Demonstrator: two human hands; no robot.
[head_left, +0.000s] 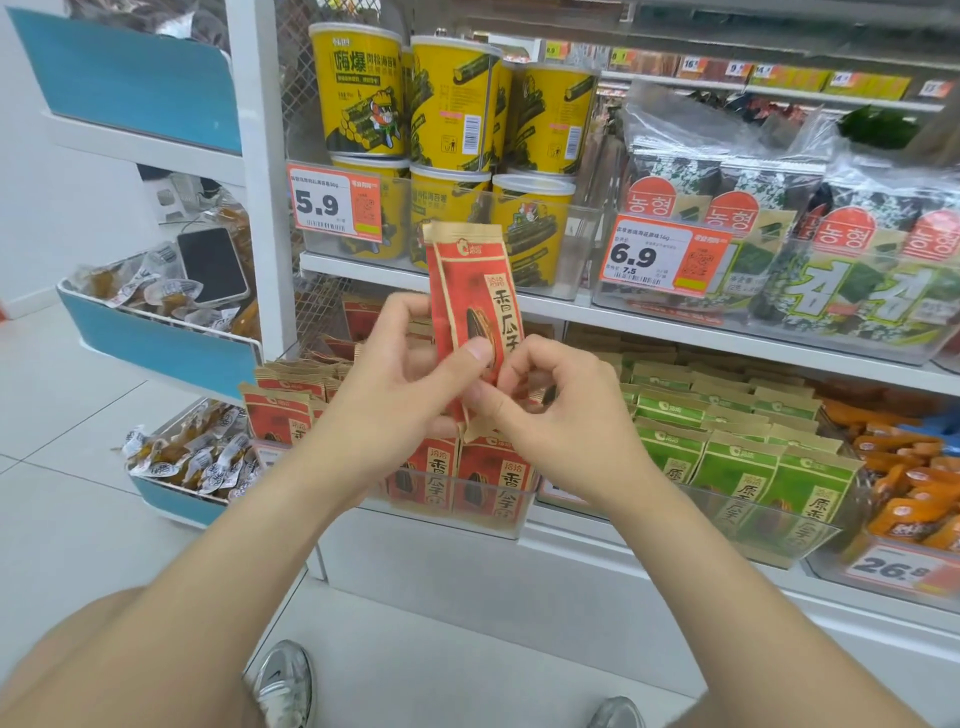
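Red seed packet between both hands' fingers

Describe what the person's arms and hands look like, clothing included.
The left forearm and right forearm are bare, with no sleeves in view. The left hand and right hand carry no gloves, rings, watch or bracelet. The left thumbnail is short and unpainted.

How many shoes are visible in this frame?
2. One grey shoe at the bottom, left of centre; a second shoe right of centre, cut off by the frame edge.
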